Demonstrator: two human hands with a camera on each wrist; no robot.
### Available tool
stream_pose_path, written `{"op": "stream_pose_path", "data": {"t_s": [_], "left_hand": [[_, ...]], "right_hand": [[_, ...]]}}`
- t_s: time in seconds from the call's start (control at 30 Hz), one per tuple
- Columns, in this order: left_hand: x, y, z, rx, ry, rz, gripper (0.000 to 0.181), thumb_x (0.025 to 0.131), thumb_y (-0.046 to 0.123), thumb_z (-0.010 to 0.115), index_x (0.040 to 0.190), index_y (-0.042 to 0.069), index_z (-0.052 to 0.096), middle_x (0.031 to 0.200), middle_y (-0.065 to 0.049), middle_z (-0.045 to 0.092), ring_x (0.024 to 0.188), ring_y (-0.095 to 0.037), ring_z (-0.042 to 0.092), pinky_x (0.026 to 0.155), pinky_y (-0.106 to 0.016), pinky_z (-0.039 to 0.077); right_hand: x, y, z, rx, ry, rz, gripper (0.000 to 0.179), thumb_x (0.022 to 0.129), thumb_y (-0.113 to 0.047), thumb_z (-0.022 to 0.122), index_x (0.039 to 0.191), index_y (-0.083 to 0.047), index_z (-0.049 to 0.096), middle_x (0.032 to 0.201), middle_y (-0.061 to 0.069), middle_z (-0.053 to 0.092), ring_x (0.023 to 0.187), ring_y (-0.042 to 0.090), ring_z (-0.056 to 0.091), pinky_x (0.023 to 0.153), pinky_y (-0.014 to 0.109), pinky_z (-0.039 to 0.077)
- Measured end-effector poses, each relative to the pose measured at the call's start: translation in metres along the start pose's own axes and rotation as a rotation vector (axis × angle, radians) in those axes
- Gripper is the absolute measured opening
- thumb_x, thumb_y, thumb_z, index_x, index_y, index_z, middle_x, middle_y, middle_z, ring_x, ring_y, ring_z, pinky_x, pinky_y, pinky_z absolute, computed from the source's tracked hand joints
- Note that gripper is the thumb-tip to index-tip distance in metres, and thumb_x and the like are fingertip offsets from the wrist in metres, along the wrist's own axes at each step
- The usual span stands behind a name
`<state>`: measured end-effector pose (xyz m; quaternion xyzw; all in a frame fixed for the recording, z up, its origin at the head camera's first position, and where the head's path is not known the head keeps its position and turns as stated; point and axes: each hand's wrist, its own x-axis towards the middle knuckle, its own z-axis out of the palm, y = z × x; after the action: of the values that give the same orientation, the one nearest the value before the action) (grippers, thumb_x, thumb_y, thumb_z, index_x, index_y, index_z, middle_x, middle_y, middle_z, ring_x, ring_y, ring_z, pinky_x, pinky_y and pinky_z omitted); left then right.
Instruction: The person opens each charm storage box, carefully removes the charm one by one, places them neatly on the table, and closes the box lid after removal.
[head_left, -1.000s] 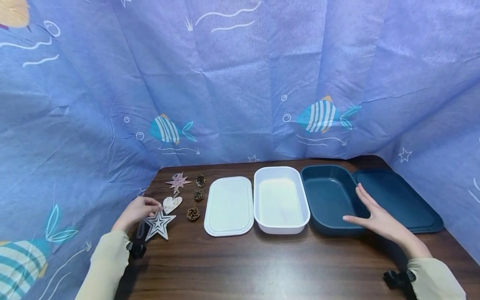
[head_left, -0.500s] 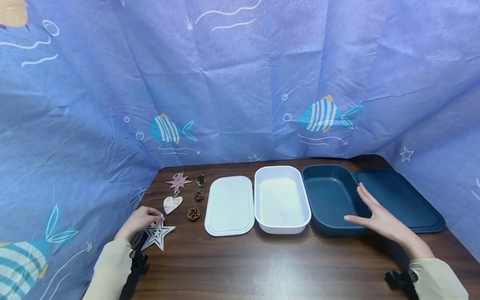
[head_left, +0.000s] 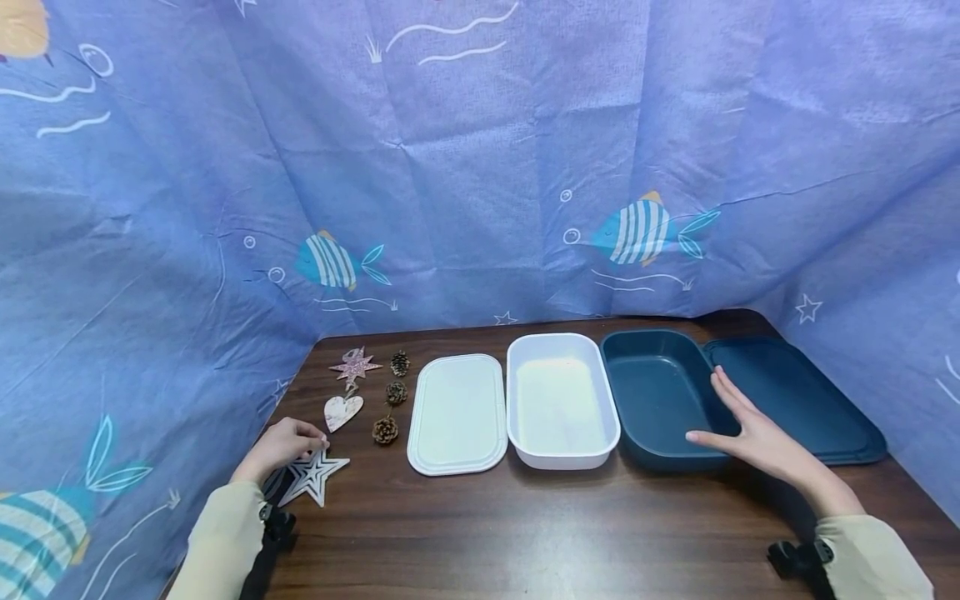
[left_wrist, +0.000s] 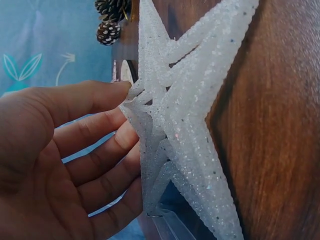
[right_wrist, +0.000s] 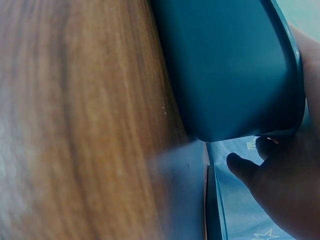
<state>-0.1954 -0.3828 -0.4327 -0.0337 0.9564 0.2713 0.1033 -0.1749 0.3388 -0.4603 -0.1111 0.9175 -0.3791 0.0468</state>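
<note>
At the left end of the worktop (head_left: 480,533), the grip of the left hand (head_left: 281,446) pinched the glittery star (left_wrist: 185,110) by one point, a sensible hold on something probably light, stiff and brittle, while the right hand (head_left: 757,442) had its fingers spread by the dark box (head_left: 675,460).

Blue fish-print cloth (head_left: 480,183) behind wooden table (head_left: 450,542)
</note>
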Motion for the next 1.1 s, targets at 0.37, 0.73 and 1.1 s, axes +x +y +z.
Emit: {"op": "stream_pose_path", "data": {"t_s": [0.37,0.73,1.1], "left_hand": [[0.0023,-0.0015,0.0008,-0.016,-0.005,-0.02,0.024,0.092,0.019,0.071,0.102,-0.002,0.076,0.096,-0.009,0.071,0.075,-0.017,0.063,0.065,-0.032,0.047],[0.0014,0.0024,0.0018,-0.02,0.005,-0.007,0.026,0.092,0.018,0.072,0.105,-0.005,0.075,0.092,-0.008,0.07,0.073,-0.017,0.061,0.064,-0.033,0.048],[0.0006,0.0006,0.0033,-0.017,0.022,-0.017,0.026,0.092,0.018,0.073,0.104,-0.005,0.074,0.092,-0.009,0.071,0.075,-0.018,0.062,0.067,-0.035,0.051]], "right_hand": [[0.0019,0.0006,-0.0001,-0.001,-0.002,0.007,0.112,0.091,-0.043,0.073,0.161,-0.009,-0.007,0.166,0.013,-0.02,0.148,0.051,-0.007,0.102,0.081,0.013],[0.0001,0.0012,-0.0022,0.008,-0.001,0.012,0.112,0.092,-0.044,0.073,0.161,-0.01,-0.009,0.166,0.013,-0.02,0.148,0.051,-0.009,0.102,0.082,0.011],[-0.0004,0.0021,0.0009,0.002,0.008,-0.002,0.112,0.091,-0.045,0.073,0.161,-0.011,-0.007,0.166,0.014,-0.019,0.148,0.052,-0.007,0.102,0.081,0.012]]}}
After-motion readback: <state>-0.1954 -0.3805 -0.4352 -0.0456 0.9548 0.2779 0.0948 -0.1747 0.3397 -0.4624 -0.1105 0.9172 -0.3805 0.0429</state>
